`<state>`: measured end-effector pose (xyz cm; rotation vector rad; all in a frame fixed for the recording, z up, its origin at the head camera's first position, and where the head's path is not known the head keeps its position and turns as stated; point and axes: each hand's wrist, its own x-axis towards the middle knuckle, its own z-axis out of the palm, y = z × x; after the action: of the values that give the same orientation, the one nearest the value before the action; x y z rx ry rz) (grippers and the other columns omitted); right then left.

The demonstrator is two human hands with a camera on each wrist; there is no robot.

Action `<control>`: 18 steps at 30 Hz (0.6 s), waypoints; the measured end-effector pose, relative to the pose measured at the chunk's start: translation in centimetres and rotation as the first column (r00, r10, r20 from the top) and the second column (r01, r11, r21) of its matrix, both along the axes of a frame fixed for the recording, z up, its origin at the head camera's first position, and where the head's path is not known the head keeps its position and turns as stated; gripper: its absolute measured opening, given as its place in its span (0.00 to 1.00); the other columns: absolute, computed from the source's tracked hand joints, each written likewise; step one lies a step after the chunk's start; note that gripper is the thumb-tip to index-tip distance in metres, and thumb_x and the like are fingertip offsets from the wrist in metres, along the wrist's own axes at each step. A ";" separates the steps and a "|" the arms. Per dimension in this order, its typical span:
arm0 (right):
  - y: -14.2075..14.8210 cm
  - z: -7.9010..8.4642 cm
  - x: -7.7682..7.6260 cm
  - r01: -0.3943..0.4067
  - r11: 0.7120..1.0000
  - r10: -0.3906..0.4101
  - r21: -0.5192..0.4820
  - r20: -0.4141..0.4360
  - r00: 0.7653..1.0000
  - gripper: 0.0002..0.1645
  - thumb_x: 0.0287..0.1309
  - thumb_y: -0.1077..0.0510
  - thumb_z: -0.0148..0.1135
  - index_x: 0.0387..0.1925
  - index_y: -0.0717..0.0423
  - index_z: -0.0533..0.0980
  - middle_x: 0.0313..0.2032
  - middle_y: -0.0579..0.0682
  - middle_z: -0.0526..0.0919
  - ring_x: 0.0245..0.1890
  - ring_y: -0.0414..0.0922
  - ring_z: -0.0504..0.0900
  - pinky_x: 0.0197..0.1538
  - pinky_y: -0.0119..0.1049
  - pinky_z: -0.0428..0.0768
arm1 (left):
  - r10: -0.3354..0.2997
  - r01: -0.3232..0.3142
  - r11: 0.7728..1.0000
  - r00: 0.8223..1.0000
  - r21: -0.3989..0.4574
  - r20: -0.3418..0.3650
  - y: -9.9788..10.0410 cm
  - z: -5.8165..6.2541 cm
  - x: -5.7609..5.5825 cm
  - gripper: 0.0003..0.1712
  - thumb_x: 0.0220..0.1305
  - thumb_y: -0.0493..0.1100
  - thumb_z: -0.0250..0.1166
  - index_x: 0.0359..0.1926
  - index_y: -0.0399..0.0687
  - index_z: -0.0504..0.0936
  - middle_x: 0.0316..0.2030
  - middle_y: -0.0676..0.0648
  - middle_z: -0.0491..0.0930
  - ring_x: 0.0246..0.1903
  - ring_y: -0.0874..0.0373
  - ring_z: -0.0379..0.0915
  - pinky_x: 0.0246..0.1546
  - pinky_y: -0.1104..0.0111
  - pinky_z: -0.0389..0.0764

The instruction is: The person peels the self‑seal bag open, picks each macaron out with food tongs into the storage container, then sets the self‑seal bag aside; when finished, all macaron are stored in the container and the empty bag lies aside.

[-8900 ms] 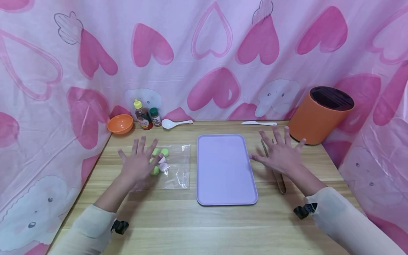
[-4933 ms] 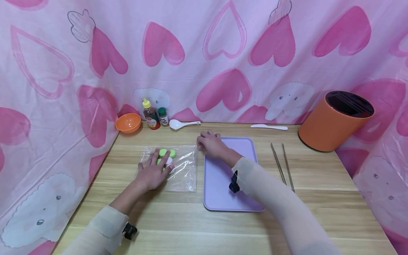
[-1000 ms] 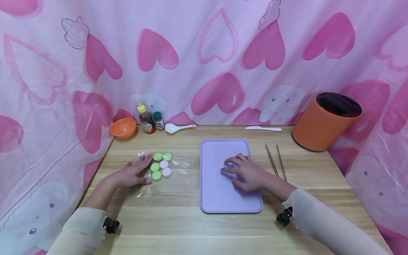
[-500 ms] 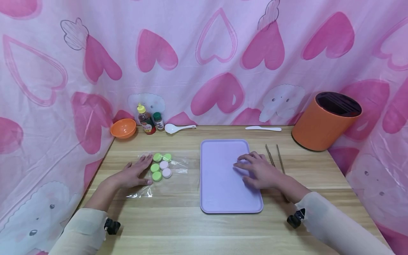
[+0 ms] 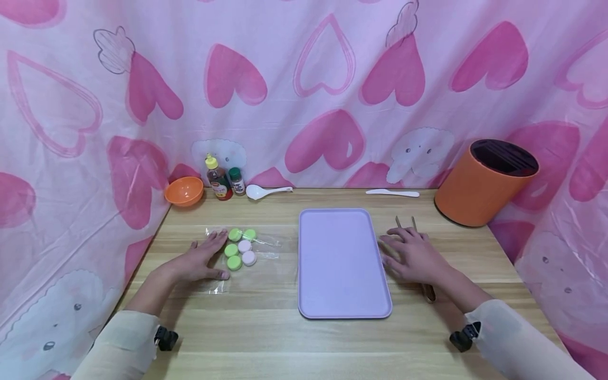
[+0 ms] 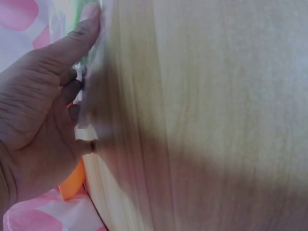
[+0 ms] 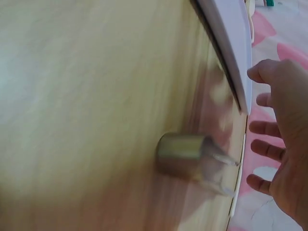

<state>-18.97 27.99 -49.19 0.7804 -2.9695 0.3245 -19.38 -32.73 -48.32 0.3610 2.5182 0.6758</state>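
My left hand (image 5: 192, 261) rests on the left part of a clear plastic bag (image 5: 268, 244), fingers extended, thumb apart. Just right of its fingertips sit several round, macaron-like pieces: green ones (image 5: 234, 263) and pale pink ones (image 5: 249, 258). Whether they lie inside the bag or on it, I cannot tell. My right hand (image 5: 415, 256) hovers over the metal tongs (image 5: 429, 293), hiding their middle. In the right wrist view the tongs (image 7: 180, 151) are apart from the loosely bent fingers, which hold nothing. A lilac tray (image 5: 342, 264) lies left of that hand.
Along the back stand an orange bowl (image 5: 184, 191), a honey-type squeeze bottle (image 5: 218, 179), a green-capped shaker (image 5: 236, 182), a white spoon (image 5: 266, 191) and a white knife (image 5: 392, 193). An orange knife block (image 5: 480, 190) leans at the back right. Pink heart-patterned cloth (image 5: 323, 142) surrounds the table.
My right hand has moved right, from above the tray to above the tongs. Seconds earlier it was at the tray's far left corner. My left hand has shifted left, off the round pieces.
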 end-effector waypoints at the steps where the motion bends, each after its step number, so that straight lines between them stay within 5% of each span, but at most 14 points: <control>1: 0.3 -0.1 0.1 0.024 1.000 -0.024 0.000 0.001 1.000 0.34 0.72 0.44 0.70 0.75 0.48 0.79 0.73 0.62 0.79 0.72 0.67 0.74 0.66 0.80 0.73 | 0.003 -0.003 1.000 1.000 -0.001 -0.003 0.0 0.0 0.1 0.72 0.64 0.67 0.78 0.92 0.51 0.41 0.91 0.39 0.35 0.89 0.31 0.22 0.82 0.25 0.26; 10: 1.9 -0.3 1.3 0.244 0.970 -0.244 0.024 0.025 0.969 0.42 0.75 0.40 0.67 0.80 0.55 0.72 0.74 0.70 0.73 0.72 0.74 0.68 0.65 0.84 0.69 | -0.003 0.002 1.000 0.999 -0.012 -0.037 0.1 -0.4 0.2 0.75 0.63 0.69 0.78 0.91 0.48 0.40 0.91 0.38 0.35 0.89 0.30 0.22 0.81 0.24 0.25; 18: 2.8 -1.5 2.1 0.352 0.936 -0.352 0.016 0.067 0.934 0.44 0.78 0.39 0.63 0.80 0.64 0.68 0.75 0.74 0.67 0.72 0.78 0.65 0.63 0.87 0.67 | 0.006 -0.007 1.000 0.999 -0.019 -0.036 0.3 -0.5 0.3 0.75 0.63 0.69 0.78 0.91 0.49 0.40 0.91 0.39 0.34 0.89 0.31 0.19 0.82 0.25 0.24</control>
<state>-16.83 30.82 -50.70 0.2267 -3.0919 0.3291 -19.11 -32.45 -48.85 0.3616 2.5587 0.6525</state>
